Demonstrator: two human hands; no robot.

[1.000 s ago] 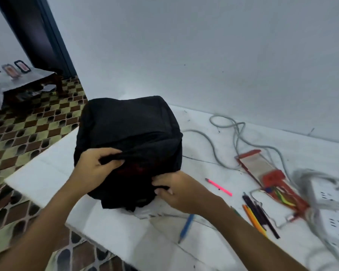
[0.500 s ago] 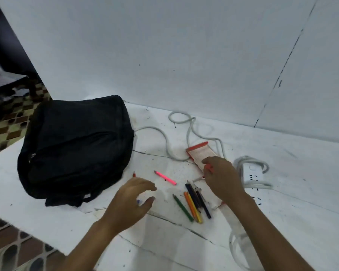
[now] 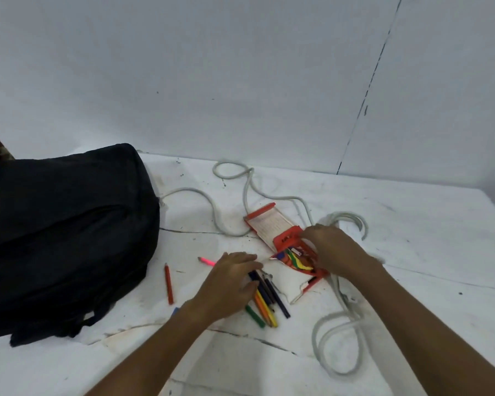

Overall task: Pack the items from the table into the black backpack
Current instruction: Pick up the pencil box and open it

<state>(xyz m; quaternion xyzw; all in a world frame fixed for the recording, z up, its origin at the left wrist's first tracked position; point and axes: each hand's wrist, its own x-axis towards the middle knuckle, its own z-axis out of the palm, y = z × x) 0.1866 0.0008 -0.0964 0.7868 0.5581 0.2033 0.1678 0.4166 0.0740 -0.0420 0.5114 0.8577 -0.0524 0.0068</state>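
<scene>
A white counter, cracked and scuffed, meets a pale wall at the back. The landmark here is a black backpack, the largest thing on the counter, slumped on its side at the far left edge. To the right of the backpack, a thick white cord snakes across the counter in loose loops, running on toward the near right side. Well right of the backpack lies an opened red pencil box, its flap folded back and a colourful printed panel showing. The right hand rests on the box's far end with fingers curled over it, gripping the box. Between the backpack and the box, the left hand lies palm down over a bundle of coloured pencils, fingers bent down onto them; whether it grips them cannot be told. Just right of the backpack, a red pencil lies alone, and a pink pencil pokes out beside the left hand.
</scene>
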